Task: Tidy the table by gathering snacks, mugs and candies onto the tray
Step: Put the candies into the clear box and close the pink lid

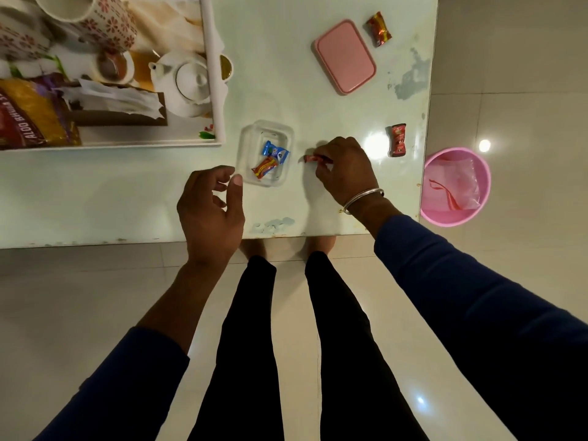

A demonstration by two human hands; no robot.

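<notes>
Right now the right hand (345, 168) is pinching a red candy (313, 159) just right of the clear container (251, 138), while the left hand (210, 205) is hovering loosely curled, holding nothing, at its near-left corner.

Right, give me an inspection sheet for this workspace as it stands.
Surface: pale table, worn patches by the edges.
Job's things: tray holds mugs and snack bag; clear box holds two candies; two loose candies on the table.
Clutter: pink lid.
Hands: right hand pinches a red candy; left hand holds nothing, thumb at the box.
Cables: nothing seen.
Surroundings: pink bin on tiled floor.
</notes>
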